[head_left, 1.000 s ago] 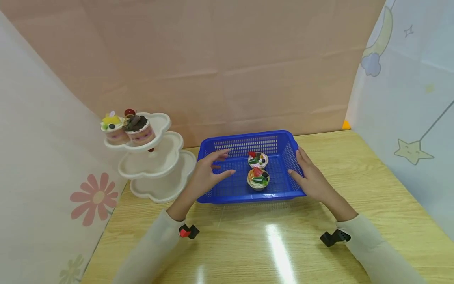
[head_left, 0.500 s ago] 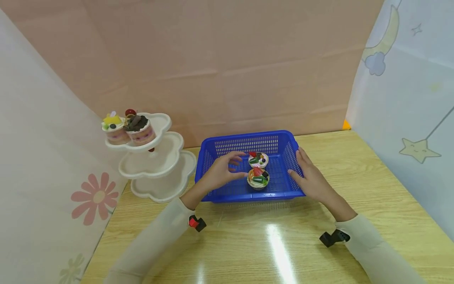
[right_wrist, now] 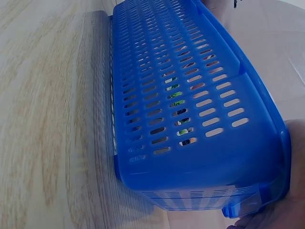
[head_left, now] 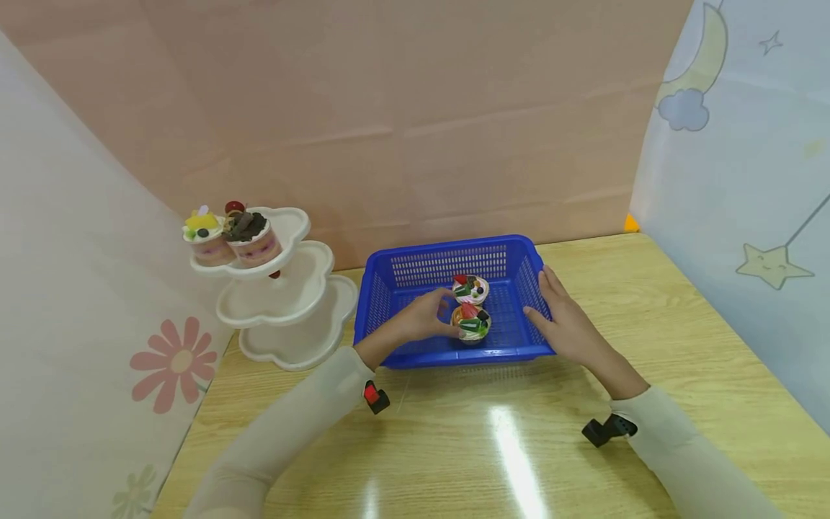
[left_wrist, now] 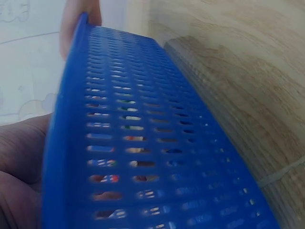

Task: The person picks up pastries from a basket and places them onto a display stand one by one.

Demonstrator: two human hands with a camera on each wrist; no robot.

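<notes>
A blue plastic basket (head_left: 447, 355) with slotted walls stands on the table. Inside it are two toy cupcakes, the near cupcake (head_left: 473, 328) topped with red and green fruit pieces and the far cupcake (head_left: 472, 290) just behind. My left hand (head_left: 421, 317) reaches in over the left part of the basket, thumb tip overlapping the near cupcake's left side, bent fingers spread apart from the thumb beside it. My right hand (head_left: 570, 328) holds the basket's right rim, thumb on the inner side and fingers outside. The basket wall (left_wrist: 138, 124) hides most of the left hand in the left wrist view.
A white three-tier stand (head_left: 279, 303) with scalloped trays is left of the basket. On its top tray sit a dessert cup with yellow topping (head_left: 210, 241) and a dessert cup with chocolate topping (head_left: 254, 241). Cloth walls border the wooden table (head_left: 454, 440).
My left hand has moved right and slightly downward across the basket, up to the near cupcake. The right hand stays on the right rim, and both cupcakes keep their places.
</notes>
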